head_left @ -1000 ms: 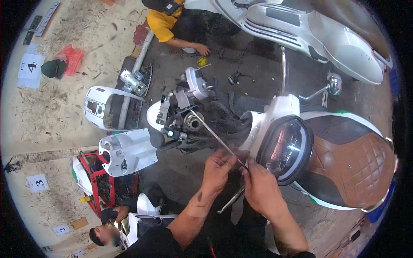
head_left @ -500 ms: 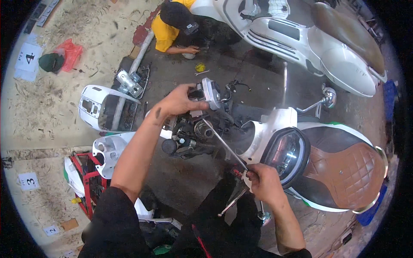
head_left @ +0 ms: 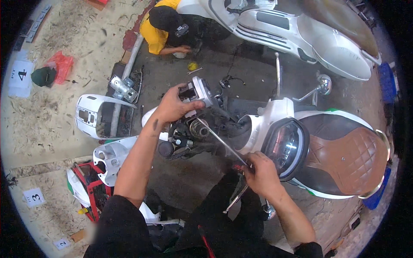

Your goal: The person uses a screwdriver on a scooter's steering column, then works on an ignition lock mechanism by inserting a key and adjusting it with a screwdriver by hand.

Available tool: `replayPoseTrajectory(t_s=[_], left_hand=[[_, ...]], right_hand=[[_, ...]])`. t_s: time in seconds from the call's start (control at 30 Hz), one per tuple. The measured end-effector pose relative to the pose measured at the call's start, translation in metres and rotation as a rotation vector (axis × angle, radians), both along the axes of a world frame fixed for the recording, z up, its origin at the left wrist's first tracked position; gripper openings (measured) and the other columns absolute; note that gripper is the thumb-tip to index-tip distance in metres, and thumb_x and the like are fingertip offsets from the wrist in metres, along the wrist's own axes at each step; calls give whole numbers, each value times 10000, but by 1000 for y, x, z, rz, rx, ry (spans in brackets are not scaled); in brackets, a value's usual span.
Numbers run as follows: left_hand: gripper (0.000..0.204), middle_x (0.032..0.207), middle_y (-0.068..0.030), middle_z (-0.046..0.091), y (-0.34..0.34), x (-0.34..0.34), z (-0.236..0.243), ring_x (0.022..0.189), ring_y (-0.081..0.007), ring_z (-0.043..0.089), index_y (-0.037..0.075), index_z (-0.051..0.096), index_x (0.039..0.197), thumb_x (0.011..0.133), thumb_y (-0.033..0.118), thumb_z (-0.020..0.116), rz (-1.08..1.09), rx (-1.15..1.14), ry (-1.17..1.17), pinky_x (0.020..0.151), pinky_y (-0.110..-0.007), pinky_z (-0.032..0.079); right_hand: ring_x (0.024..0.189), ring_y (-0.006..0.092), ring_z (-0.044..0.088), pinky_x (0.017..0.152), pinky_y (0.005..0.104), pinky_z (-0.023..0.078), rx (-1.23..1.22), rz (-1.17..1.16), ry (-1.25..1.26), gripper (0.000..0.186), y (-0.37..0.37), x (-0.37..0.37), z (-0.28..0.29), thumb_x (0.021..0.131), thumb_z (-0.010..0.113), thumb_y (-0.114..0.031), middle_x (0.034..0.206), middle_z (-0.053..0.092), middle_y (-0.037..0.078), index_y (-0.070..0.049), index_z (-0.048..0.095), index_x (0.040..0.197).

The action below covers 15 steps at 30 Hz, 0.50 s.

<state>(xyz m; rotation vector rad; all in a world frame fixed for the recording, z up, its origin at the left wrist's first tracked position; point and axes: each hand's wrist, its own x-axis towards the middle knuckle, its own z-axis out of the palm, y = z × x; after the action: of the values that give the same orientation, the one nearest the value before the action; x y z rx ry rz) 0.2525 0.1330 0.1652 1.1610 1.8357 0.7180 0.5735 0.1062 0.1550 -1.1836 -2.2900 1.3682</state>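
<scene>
My left hand (head_left: 174, 105) is closed around a boxy grey and silver part (head_left: 202, 91), thumb across its near side. I cannot make out what kind of part it is. My right hand (head_left: 261, 172) grips the near end of a long, thin metal rod (head_left: 223, 143), and the fingers hide its handle end. The rod slants away to the left, its far tip just below the grey part, beside a round metal collar (head_left: 198, 128) on a dark mechanical assembly (head_left: 183, 139). Whether the tip touches anything cannot be made out.
A white scooter with a brown quilted seat (head_left: 340, 161) stands to the right, its headlight (head_left: 284, 148) near my right hand. Another white scooter (head_left: 275, 32) stands beyond. At the far side a person in yellow (head_left: 157, 34) crouches. White panels (head_left: 88, 114) and a red frame (head_left: 92, 185) lie left.
The whole view has shifted slightly. My left hand tilts the grey part a little more, while my right hand keeps its grip on the rod, its tip still near the collar.
</scene>
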Motion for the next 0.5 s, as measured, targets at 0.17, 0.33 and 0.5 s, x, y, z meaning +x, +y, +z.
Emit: replayPoseTrajectory(t_s=[0.17,0.33,0.5], left_hand=[[765,1094,-162,644,-13,-7,-13,1029,-233,596,-45,557,1175,632,402,858,60,101,119,925,-331,438],[788,1117,-169,639,-9,-2,-14,1048,-248,599,-35,545,1192,636,431,849,94,20,105,936,-341,438],[794,1113,-164,641,-12,-3,-11,1050,-250,600,-32,541,1197,637,440,846,94,49,81,937,-342,439]], right_hand=[[756,412,603,673,427,472,-169,108,-23,130,3,-3,-4,774,610,-29,764,620,207,1,639,897],[723,394,615,632,417,468,-32,-82,25,139,4,-2,-1,766,676,-71,752,622,204,14,634,867],[811,404,609,702,441,479,-52,-103,16,152,1,-11,-2,731,703,-64,846,636,206,4,645,855]])
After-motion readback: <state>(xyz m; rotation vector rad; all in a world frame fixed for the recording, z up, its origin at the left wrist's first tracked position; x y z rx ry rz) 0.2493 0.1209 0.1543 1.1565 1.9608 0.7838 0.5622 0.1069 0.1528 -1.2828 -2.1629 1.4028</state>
